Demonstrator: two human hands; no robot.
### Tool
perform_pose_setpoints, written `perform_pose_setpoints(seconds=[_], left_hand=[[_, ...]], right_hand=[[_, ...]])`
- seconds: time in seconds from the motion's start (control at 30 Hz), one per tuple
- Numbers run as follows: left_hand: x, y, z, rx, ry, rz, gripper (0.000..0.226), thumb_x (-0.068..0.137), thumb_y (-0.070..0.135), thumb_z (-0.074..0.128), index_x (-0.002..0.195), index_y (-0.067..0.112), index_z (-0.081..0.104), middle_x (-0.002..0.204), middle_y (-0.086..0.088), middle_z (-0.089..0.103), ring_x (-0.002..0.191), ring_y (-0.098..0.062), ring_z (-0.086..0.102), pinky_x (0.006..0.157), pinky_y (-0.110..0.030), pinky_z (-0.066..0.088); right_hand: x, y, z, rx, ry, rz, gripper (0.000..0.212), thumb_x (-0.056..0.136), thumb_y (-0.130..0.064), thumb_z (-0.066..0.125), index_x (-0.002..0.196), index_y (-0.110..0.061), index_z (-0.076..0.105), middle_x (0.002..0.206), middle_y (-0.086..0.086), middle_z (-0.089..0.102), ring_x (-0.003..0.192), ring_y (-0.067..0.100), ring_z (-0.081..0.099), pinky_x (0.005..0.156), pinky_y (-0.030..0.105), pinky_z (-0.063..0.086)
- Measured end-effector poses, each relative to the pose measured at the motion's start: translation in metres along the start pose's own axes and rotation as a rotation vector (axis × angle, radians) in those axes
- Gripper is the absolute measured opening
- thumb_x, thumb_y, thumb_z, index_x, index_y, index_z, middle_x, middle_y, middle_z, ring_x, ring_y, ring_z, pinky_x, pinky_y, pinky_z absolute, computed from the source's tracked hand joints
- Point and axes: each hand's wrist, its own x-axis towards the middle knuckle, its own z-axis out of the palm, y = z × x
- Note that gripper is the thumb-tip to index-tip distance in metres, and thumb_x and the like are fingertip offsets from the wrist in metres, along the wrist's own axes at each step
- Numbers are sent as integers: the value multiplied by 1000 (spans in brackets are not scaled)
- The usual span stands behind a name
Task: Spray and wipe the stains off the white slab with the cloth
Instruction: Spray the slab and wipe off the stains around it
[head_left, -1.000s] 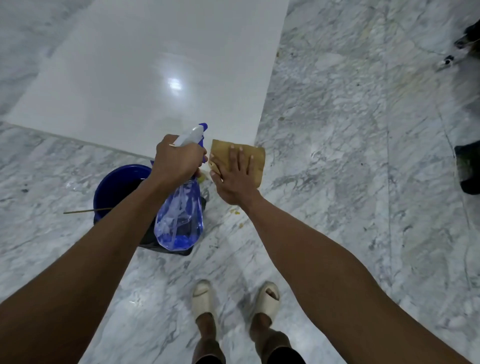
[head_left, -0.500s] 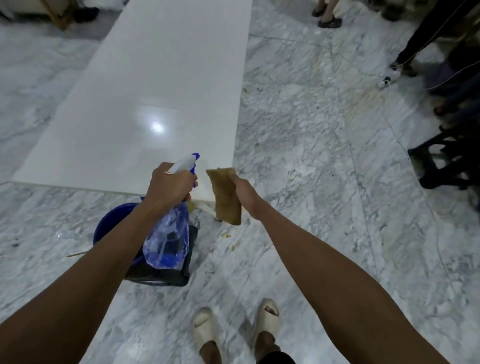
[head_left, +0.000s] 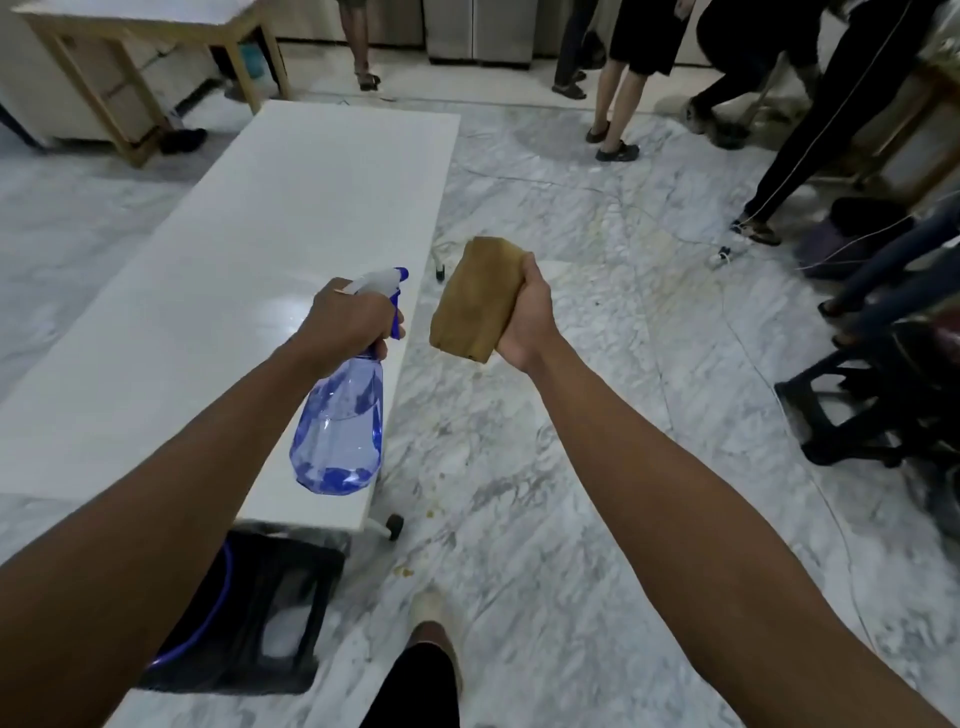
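Observation:
A long white slab (head_left: 249, 270) runs from the near left toward the back on small castors. My left hand (head_left: 345, 325) grips the neck of a clear blue spray bottle (head_left: 340, 431), held over the slab's right edge with its white and blue nozzle pointing forward. My right hand (head_left: 527, 322) holds a folded tan cloth (head_left: 475, 301) in the air, to the right of the slab and above the marble floor. No stains show on the glossy slab surface from here.
A black stool (head_left: 270, 613) and a blue bucket rim (head_left: 218, 608) sit under the slab's near end. Several people's legs (head_left: 618, 93) stand at the back and right. A wooden table (head_left: 135, 52) is at the back left, a black stool (head_left: 857, 415) and cables at right.
My right hand lifted the cloth off the slab's corner and now holds it in the air. Both hands rose, and my view tipped up, showing the whole slab and the room.

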Motion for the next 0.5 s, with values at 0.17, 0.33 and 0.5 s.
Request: perform_pose_setpoints(seconds=[0.17, 0.33, 0.5], left_hand=[[102, 31, 35, -1, -36, -15, 33, 78, -3, 50, 102, 8, 68, 89, -18, 72, 45, -20, 51, 58, -29, 50], [227, 77, 67, 7, -75, -44, 32, 74, 8, 52, 98, 18, 71, 90, -20, 73, 38, -16, 51, 49, -24, 48], [342, 129, 91, 43, -124, -36, 31, 78, 7, 51, 94, 17, 75, 88, -21, 72, 38, -14, 52, 44, -22, 46]], right_hand=[[95, -39, -17, -30, -5, 4, 77, 98, -68, 27, 137, -10, 59, 138, 17, 60, 128, 33, 56, 109, 48, 45], [219, -85, -27, -28, 21, 50, 80, 96, -72, 30, 137, -9, 58, 136, 18, 61, 129, 35, 56, 107, 50, 46], [330, -140, -33, -70, 51, 61, 78, 96, -70, 33, 137, -9, 59, 137, 19, 60, 130, 35, 55, 110, 51, 43]])
